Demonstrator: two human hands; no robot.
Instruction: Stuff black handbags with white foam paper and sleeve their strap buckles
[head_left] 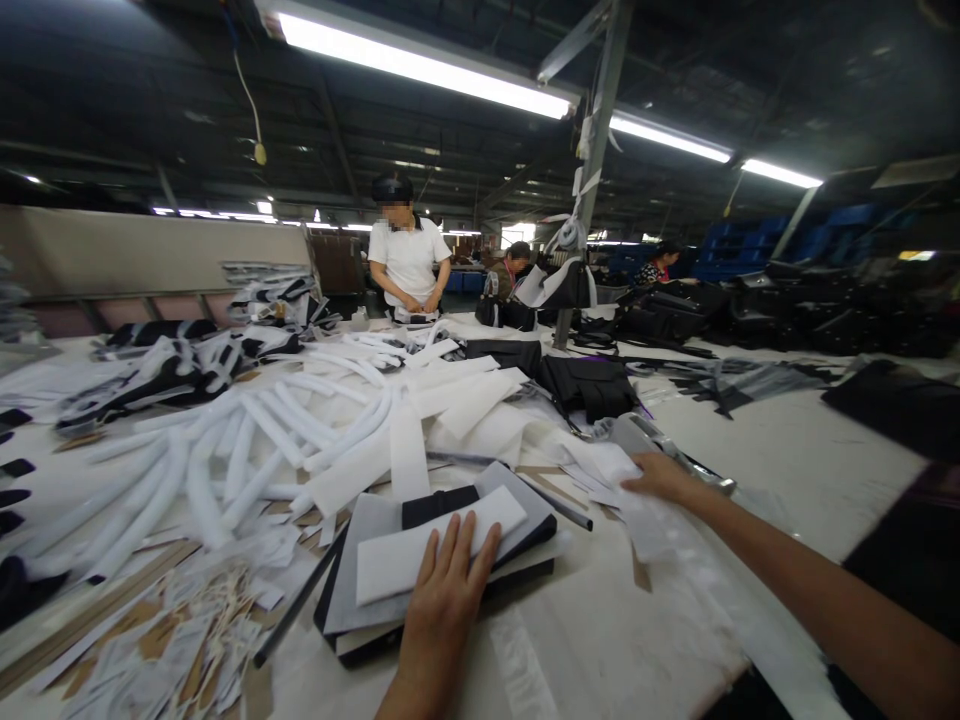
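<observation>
My left hand (454,570) lies flat, fingers stretched, on a white rectangular pad (382,566). Under the pad is a grey sheet (342,608) on a flat black bag (546,528), tilted on the table. Out to the right, my right hand (658,476) has its fingers closed on the edge of a white sheet (611,463) lying among other thin white pieces. A clear plastic strip (750,600) stretches beneath my right forearm.
White foam tubes (247,440) and a heap of string tags (187,640) cover the left side. Folded black bags (589,385) lie near a metal post (600,130). Across the table stands a person in a white shirt (412,255); others sit farther back.
</observation>
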